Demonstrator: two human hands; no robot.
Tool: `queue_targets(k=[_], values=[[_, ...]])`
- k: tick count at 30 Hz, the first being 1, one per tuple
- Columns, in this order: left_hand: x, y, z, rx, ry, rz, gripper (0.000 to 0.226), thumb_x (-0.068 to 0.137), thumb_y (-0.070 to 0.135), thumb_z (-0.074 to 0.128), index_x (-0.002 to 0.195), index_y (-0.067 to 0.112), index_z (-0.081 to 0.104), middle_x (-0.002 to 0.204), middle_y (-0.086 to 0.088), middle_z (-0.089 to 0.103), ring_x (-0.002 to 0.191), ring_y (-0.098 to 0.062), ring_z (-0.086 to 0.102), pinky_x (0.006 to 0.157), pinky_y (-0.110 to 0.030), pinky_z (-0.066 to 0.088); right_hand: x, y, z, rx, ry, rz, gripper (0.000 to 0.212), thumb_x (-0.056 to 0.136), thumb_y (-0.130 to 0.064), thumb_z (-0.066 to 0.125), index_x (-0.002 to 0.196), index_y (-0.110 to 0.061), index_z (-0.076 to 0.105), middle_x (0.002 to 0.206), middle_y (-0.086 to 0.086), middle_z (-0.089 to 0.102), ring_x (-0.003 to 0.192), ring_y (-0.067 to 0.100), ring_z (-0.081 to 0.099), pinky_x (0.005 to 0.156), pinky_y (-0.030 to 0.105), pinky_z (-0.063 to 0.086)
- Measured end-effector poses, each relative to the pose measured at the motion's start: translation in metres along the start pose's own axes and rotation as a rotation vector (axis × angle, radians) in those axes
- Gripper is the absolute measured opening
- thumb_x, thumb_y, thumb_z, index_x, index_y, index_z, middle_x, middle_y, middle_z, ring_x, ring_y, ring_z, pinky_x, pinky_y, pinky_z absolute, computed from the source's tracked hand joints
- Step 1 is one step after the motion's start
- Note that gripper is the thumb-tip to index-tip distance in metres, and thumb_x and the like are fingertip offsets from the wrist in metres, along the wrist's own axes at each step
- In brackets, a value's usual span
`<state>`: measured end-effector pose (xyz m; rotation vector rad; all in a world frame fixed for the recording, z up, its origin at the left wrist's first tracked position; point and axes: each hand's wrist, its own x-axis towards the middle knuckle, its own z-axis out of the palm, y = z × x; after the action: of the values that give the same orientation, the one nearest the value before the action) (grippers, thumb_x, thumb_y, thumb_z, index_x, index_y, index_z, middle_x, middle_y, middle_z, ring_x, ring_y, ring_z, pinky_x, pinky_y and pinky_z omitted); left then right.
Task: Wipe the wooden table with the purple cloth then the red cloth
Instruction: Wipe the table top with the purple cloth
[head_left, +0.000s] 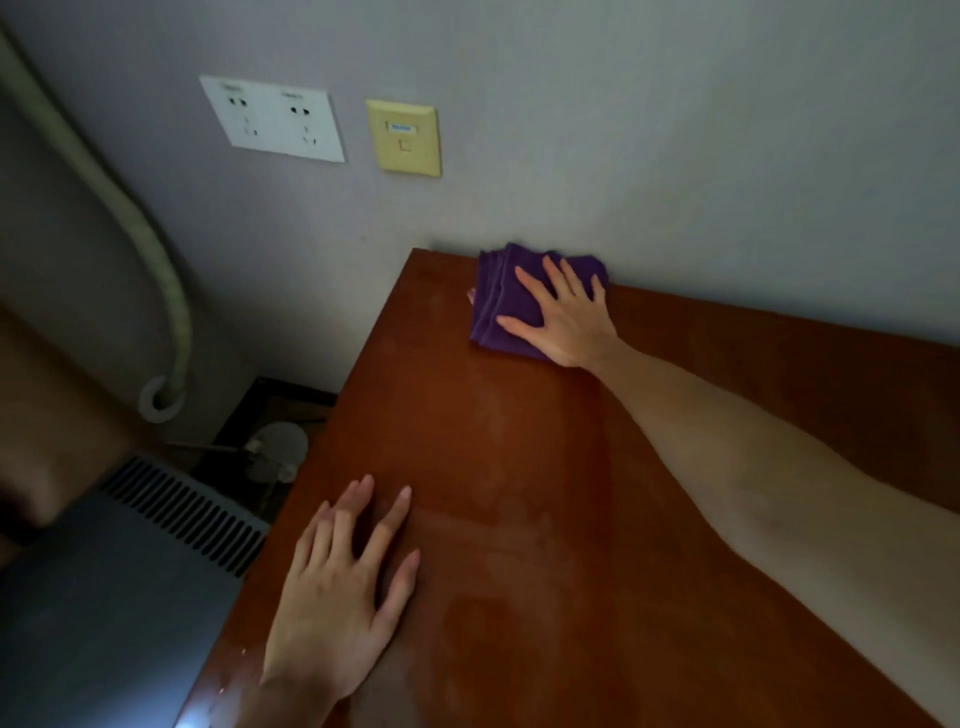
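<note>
A folded purple cloth (500, 296) lies on the far left corner of the reddish-brown wooden table (545, 467), right against the wall. My right hand (563, 312) presses flat on top of the cloth with fingers spread, arm stretched across the table. My left hand (345, 587) rests palm down on the table near its left edge, fingers apart, holding nothing. A small pale bit shows at the cloth's left edge. No red cloth is in view.
The grey wall (675, 130) runs along the table's far side, with a white double socket (272, 118) and a yellow wall plate (403, 138). Left of the table stand a grey vented appliance (130, 597), a pale hose (161, 291) and dark floor clutter.
</note>
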<state>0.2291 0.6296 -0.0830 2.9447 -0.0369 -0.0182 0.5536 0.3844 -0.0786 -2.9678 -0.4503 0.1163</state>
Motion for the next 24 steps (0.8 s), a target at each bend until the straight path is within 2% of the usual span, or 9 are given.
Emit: queue_targets(k=[5, 11, 14, 20, 22, 24], values=[[-0.001, 0.000, -0.002, 0.017, -0.012, 0.020, 0.060, 0.100, 0.058, 0.027, 0.155, 0.036, 0.021, 0.157, -0.006, 0.029, 0.148, -0.021, 0.019, 0.122, -0.032, 0.004, -0.011, -0.001, -0.004, 0.017, -0.025, 0.022, 0.089, 0.094, -0.083, 0.034, 0.167, -0.040, 0.008, 0.177, 0.006, 0.002, 0.162, 0.026, -0.001, 0.128, 0.060, -0.001], [-0.004, -0.001, -0.003, -0.011, -0.023, 0.018, 0.062, 0.098, 0.061, 0.023, 0.155, 0.038, 0.019, 0.159, -0.008, 0.024, 0.147, -0.025, 0.018, 0.121, -0.039, 0.012, -0.103, 0.006, -0.005, 0.018, -0.046, -0.016, 0.089, 0.093, -0.085, 0.025, 0.167, -0.038, 0.008, 0.177, 0.007, 0.001, 0.162, 0.027, -0.002, 0.128, 0.060, 0.001], [-0.003, 0.001, -0.005, -0.039, -0.051, 0.003, 0.063, 0.096, 0.064, 0.020, 0.155, 0.040, 0.015, 0.160, -0.007, 0.021, 0.147, -0.030, 0.019, 0.120, -0.043, 0.013, -0.192, 0.026, 0.002, -0.003, -0.039, -0.020, 0.091, 0.091, -0.086, 0.016, 0.167, -0.039, 0.007, 0.177, 0.006, 0.001, 0.163, 0.025, -0.003, 0.127, 0.063, 0.007], [-0.002, 0.001, -0.005, -0.046, -0.116, -0.033, 0.066, 0.093, 0.070, 0.016, 0.154, 0.046, 0.007, 0.163, -0.005, 0.014, 0.149, -0.036, 0.017, 0.120, -0.052, 0.016, -0.445, 0.056, 0.020, -0.032, 0.046, 0.115, 0.086, 0.097, -0.079, 0.034, 0.168, -0.035, 0.012, 0.176, 0.006, 0.008, 0.163, 0.027, 0.007, 0.126, 0.061, 0.018], [-0.002, 0.001, -0.005, -0.046, -0.109, -0.041, 0.065, 0.093, 0.070, 0.016, 0.154, 0.046, 0.010, 0.162, -0.007, 0.016, 0.148, -0.036, 0.019, 0.118, -0.054, 0.019, -0.511, 0.062, 0.022, -0.044, 0.077, 0.188, 0.085, 0.097, -0.078, 0.036, 0.167, -0.035, 0.015, 0.176, 0.004, 0.011, 0.162, 0.026, 0.011, 0.126, 0.059, 0.020], [-0.002, 0.008, -0.008, -0.048, -0.082, -0.050, 0.069, 0.093, 0.069, 0.016, 0.154, 0.038, 0.022, 0.157, -0.011, 0.023, 0.144, -0.039, 0.025, 0.115, -0.057, 0.023, -0.552, 0.065, 0.024, -0.051, 0.072, 0.250, 0.083, 0.098, -0.080, 0.033, 0.167, -0.035, 0.018, 0.176, 0.002, 0.011, 0.162, 0.026, 0.015, 0.125, 0.056, 0.018]])
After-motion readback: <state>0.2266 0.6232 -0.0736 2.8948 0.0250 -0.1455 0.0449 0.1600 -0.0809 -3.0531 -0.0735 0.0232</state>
